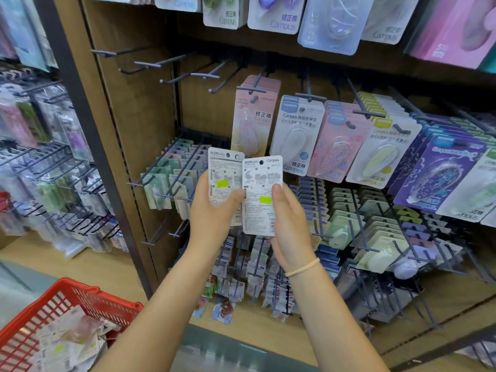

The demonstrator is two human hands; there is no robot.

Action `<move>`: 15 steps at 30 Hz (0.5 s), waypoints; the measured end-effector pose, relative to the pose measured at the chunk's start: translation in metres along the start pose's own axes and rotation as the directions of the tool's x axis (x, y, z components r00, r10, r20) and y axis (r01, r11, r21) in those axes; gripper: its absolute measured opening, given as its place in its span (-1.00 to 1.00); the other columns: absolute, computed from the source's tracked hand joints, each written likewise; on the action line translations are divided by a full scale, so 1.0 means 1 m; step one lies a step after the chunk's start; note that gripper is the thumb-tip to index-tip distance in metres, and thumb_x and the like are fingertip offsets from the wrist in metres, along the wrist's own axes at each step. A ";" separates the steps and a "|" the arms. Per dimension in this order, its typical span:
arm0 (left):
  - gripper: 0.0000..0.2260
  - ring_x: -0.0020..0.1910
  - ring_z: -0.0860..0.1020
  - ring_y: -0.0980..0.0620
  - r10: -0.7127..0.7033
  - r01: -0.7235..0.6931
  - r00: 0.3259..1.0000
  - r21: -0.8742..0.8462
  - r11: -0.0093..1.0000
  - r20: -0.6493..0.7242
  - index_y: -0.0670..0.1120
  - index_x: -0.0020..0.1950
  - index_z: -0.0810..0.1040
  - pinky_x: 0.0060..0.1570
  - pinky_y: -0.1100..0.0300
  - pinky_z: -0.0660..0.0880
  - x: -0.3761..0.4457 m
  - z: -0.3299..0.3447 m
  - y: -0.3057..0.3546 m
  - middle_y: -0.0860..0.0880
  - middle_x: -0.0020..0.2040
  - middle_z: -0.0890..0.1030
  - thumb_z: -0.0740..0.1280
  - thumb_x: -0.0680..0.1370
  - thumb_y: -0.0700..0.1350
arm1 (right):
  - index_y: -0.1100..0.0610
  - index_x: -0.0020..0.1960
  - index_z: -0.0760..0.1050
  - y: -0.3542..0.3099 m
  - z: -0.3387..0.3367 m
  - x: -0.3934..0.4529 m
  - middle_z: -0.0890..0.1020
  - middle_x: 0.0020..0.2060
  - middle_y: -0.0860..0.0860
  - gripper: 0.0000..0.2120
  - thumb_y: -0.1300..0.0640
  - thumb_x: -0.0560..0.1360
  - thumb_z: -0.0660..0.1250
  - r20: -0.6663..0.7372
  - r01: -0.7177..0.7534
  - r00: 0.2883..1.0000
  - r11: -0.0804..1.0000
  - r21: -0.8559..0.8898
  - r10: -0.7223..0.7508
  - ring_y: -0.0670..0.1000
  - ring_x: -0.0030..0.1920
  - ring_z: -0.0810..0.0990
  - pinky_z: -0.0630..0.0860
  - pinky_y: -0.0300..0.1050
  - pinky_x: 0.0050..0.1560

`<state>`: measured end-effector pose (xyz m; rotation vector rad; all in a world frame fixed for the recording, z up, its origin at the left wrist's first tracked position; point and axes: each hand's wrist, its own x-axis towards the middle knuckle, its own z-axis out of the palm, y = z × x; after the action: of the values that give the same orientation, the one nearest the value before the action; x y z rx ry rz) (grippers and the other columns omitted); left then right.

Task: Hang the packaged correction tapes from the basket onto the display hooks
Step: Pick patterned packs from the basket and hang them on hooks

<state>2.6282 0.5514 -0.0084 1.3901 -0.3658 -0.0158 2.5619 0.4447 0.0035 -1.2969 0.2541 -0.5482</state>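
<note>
Both hands (214, 210) gripping "Campus" packs (261, 194)

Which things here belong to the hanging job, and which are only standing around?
Belong to the job:
- left hand holding left package
- right hand holding right package
- red basket with more packages
- empty hooks

Only around:
- clear-bagged goods on the left rack
- wrist band

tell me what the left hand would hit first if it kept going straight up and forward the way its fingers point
Probably the pink pastel correction tape pack hanging just above the package that the left hand holds. That held package would touch it before the fingers do. Depth is unclear, so it might pass in front.
</note>
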 end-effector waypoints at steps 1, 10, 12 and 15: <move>-0.57 0.22 0.62 0.15 -0.002 0.002 1.000 -0.002 1.000 0.009 0.08 0.40 0.47 0.30 -0.07 0.55 -0.001 -0.001 0.000 0.13 0.25 0.65 0.47 0.58 -0.18 | -0.05 0.28 0.55 -0.001 0.000 0.001 0.68 0.21 -0.01 -0.74 0.06 0.71 0.13 -0.024 0.030 0.999 0.999 -0.044 -0.031 0.02 0.24 0.63 0.50 0.17 0.35; -0.46 0.24 0.62 0.17 -0.111 0.129 0.957 -0.050 0.990 0.269 0.17 0.47 0.38 0.31 0.00 0.55 -0.009 0.007 0.001 0.16 0.27 0.64 0.37 0.50 0.18 | -0.25 0.26 0.55 0.004 0.005 0.002 0.47 0.28 0.01 -0.71 0.07 0.70 0.18 0.075 0.124 0.991 0.960 -0.249 -0.108 -0.14 0.26 0.53 0.53 -0.27 0.20; -0.52 0.25 0.62 0.14 -0.119 0.149 0.951 -0.085 0.985 0.287 0.17 0.48 0.38 0.27 0.02 0.56 -0.008 0.005 -0.001 0.16 0.28 0.64 0.36 0.56 0.10 | -0.26 0.27 0.53 0.005 0.004 0.002 0.49 0.25 0.00 -0.66 0.15 0.66 0.26 0.081 0.154 0.987 0.939 -0.308 -0.136 -0.11 0.18 0.58 0.56 -0.19 0.21; -0.58 0.26 0.64 0.00 -0.137 0.181 0.953 -0.148 0.972 0.269 0.10 0.48 0.41 0.27 -0.11 0.57 -0.005 0.002 -0.007 0.05 0.29 0.65 0.37 0.64 -0.12 | -0.15 0.25 0.54 0.005 -0.001 0.007 0.52 0.24 0.08 -0.63 0.27 0.59 0.35 0.058 0.191 0.981 0.918 -0.349 -0.183 -0.11 0.04 0.59 0.59 -0.22 0.06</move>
<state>2.6243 0.5497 -0.0157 1.2456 -0.4555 -0.3569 2.5683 0.4414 -0.0007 -1.6889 0.2152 -0.6697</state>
